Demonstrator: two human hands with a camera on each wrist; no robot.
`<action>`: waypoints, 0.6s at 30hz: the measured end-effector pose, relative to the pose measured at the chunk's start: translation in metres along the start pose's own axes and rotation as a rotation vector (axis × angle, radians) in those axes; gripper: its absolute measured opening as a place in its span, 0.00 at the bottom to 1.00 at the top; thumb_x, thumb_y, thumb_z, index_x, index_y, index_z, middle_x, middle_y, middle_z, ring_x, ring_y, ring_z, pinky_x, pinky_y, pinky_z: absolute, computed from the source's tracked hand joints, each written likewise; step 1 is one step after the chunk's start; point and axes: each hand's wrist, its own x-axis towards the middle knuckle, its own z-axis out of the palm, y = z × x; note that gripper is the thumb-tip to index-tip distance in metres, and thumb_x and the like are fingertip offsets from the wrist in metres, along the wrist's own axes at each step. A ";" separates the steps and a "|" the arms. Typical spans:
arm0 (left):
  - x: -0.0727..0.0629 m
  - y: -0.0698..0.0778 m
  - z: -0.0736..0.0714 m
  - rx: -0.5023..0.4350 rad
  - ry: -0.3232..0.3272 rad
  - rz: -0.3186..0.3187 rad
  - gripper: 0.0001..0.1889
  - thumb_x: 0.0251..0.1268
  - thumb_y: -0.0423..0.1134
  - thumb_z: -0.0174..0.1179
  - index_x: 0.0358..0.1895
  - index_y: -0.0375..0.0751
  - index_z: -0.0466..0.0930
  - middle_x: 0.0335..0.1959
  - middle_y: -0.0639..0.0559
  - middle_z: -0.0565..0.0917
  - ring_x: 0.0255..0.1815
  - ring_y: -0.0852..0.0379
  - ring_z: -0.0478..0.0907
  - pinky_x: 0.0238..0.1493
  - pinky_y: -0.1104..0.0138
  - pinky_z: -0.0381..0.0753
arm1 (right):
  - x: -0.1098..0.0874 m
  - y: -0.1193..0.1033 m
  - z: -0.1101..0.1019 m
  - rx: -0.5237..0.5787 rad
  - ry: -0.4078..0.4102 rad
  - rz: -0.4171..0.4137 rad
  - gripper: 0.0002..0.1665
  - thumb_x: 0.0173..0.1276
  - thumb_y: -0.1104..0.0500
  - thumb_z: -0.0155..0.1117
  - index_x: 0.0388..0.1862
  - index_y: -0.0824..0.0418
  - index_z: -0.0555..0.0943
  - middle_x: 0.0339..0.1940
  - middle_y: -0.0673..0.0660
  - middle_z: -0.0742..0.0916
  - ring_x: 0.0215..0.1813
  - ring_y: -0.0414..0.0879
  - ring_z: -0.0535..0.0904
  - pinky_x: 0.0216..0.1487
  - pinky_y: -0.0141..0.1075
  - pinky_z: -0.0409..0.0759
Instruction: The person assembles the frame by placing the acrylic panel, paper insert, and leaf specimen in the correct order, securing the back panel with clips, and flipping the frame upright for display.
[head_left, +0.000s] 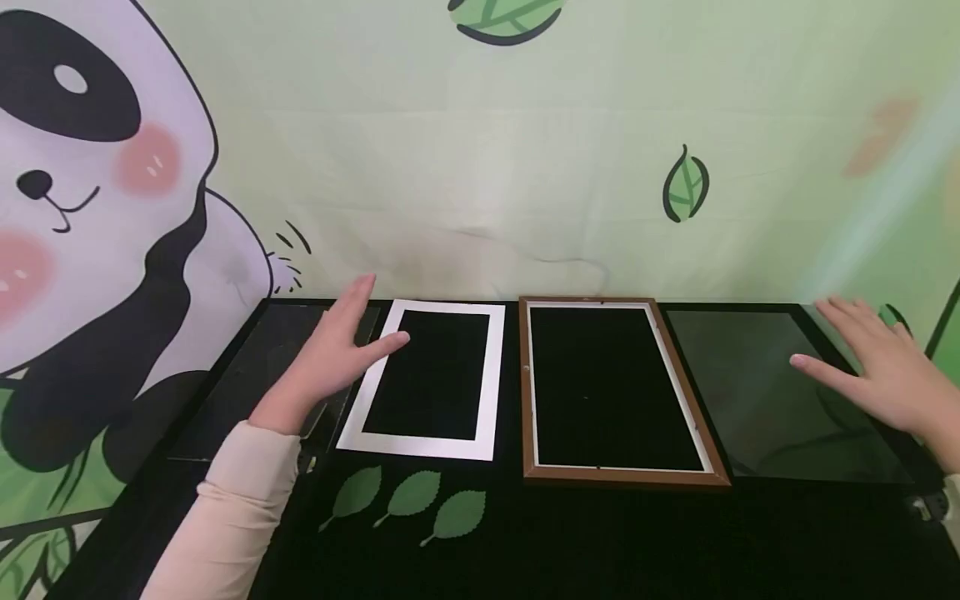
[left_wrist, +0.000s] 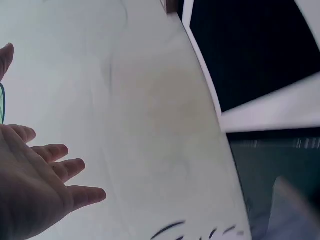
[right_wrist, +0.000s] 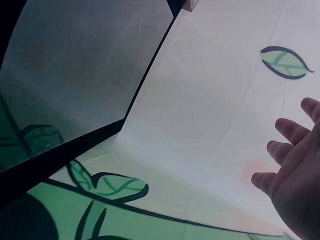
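Observation:
My left hand (head_left: 337, 350) hovers with spread fingers over the left side of a white rectangular mat (head_left: 420, 447) that has a black opening. In the left wrist view its palm and straight fingers hold nothing. To the mat's right lies a brown picture frame (head_left: 626, 477) with a white inner edge and black inside. Farther right is a grey, glossy, see-through sheet (head_left: 757, 375) with reflections. My right hand (head_left: 873, 362), fingers extended, is over that sheet's right edge, holding nothing. Three green leaves (head_left: 460, 514) lie in a row in front of the mat.
Another dark glossy sheet (head_left: 262, 375) lies at the far left, partly hidden by the left arm. Everything lies on a black table (head_left: 600, 542). A pale green backdrop (head_left: 390, 150) with a printed panda (head_left: 172, 275) and leaves stands directly behind the table.

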 end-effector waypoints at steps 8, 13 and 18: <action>-0.016 0.020 0.033 -0.202 0.010 -0.010 0.53 0.61 0.61 0.60 0.78 0.52 0.32 0.79 0.51 0.39 0.79 0.48 0.38 0.73 0.44 0.47 | -0.013 0.009 0.002 0.122 0.021 0.083 0.52 0.72 0.45 0.55 0.78 0.65 0.38 0.76 0.74 0.45 0.76 0.70 0.33 0.67 0.70 0.35; -0.024 0.039 0.055 -0.290 0.016 0.007 0.53 0.59 0.60 0.63 0.78 0.55 0.34 0.79 0.52 0.41 0.79 0.49 0.40 0.73 0.44 0.48 | -0.021 0.018 0.009 0.169 0.057 0.139 0.52 0.72 0.46 0.55 0.78 0.65 0.36 0.76 0.75 0.45 0.74 0.74 0.38 0.65 0.71 0.41; -0.031 0.054 0.077 -0.360 0.003 0.019 0.53 0.58 0.57 0.65 0.78 0.55 0.36 0.79 0.53 0.43 0.78 0.49 0.41 0.72 0.45 0.50 | -0.029 0.029 0.019 0.167 0.072 0.191 0.52 0.72 0.46 0.55 0.77 0.67 0.36 0.74 0.78 0.45 0.72 0.76 0.39 0.62 0.73 0.44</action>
